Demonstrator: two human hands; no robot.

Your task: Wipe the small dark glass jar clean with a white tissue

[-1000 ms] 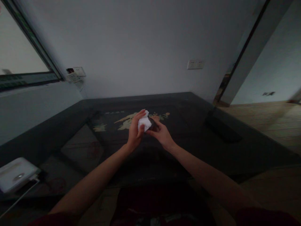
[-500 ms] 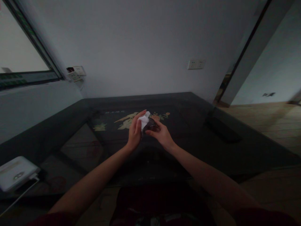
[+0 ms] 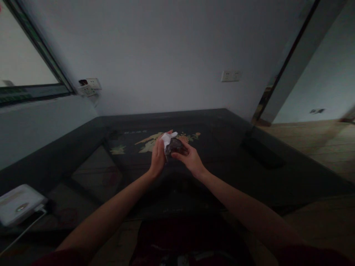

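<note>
Over the dark table, my left hand is closed around a crumpled white tissue. The tissue presses against one side of a small dark, glossy object that looks partly see-through, perhaps a pair of sunglasses; its exact kind is too dim to tell. From the other side, my right hand grips that object between thumb and fingers. Parts of it are hidden behind the fingers and the tissue.
The glossy black table carries a printed flower and bird pattern. At the left lies a white box-shaped device with a cable. A dark oblong item rests on the right. Wall sockets are beyond.
My left fingers and the tissue have shifted slightly on the dark object, so more of its surface shows. My right hand stays nearly in place.
</note>
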